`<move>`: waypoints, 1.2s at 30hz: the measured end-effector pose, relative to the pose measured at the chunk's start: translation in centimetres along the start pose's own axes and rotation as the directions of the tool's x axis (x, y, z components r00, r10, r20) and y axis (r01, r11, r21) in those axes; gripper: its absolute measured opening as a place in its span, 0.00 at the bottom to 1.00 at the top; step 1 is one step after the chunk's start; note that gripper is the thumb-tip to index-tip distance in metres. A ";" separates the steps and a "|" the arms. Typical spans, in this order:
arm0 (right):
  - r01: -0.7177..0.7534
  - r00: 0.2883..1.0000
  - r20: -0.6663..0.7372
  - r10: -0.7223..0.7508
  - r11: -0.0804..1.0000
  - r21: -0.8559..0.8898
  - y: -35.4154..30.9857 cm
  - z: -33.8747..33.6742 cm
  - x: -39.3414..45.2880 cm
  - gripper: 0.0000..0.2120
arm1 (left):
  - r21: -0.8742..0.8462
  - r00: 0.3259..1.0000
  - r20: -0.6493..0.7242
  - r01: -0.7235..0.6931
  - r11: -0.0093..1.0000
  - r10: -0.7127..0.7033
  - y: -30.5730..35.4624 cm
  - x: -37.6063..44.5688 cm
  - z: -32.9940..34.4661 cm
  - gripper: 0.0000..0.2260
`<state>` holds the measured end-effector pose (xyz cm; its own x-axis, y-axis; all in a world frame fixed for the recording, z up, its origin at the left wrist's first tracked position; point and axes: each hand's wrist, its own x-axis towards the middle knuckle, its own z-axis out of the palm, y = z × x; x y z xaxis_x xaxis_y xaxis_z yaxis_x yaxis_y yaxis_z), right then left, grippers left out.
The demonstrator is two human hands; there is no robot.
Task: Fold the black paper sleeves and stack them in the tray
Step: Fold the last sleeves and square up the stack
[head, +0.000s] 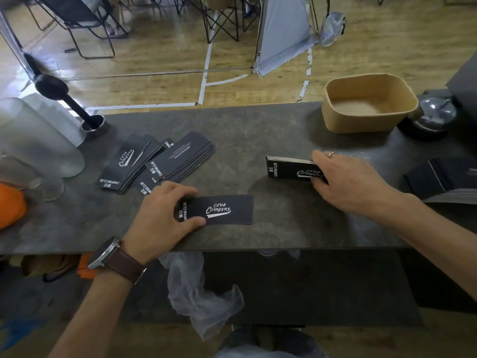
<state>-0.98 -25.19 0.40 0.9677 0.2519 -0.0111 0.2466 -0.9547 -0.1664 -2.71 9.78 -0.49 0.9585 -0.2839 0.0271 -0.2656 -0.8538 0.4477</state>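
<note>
Near edge of the grey stone-look counter [258, 130]: the left hand [165, 215] pinches one end of a flat black printed paper sleeve [222, 210]. Farther right, the right hand [346, 179] grips a small stack of folded black sleeves [289, 167]; a fanned pile of unfolded black sleeves [154, 161] lies left. At the far right edge stands the rounded brown paper tray [369, 104].

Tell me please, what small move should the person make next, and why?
Probably the right hand should carry the small stack of folded black paper sleeves it grips to the brown paper tray. The tray looks empty and stands just beyond that hand. The left hand only holds a single flat black sleeve on the grey table.
</note>
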 end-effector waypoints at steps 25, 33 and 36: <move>0.111 0.993 -0.050 -0.108 0.992 0.057 -4.2 1.1 0.7 0.07 | -0.480 0.940 -0.317 -0.046 0.876 -0.124 8.3 4.6 6.2 0.15; 0.087 0.994 -0.066 -0.088 0.996 -0.010 -5.5 1.7 1.3 0.08 | -0.543 0.972 -0.226 -0.070 0.837 -0.065 7.7 4.2 5.5 0.20; 0.086 0.994 -0.069 -0.086 0.996 0.001 -5.4 1.8 1.4 0.09 | -0.457 0.918 -0.361 -0.023 0.889 -0.162 4.1 4.3 3.3 0.10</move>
<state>-1.08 -19.42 -0.49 0.9442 0.3215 0.0713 0.3291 -0.9292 -0.1681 0.00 3.64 -1.55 0.9607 0.0348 0.2753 -0.2109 -0.5531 0.8060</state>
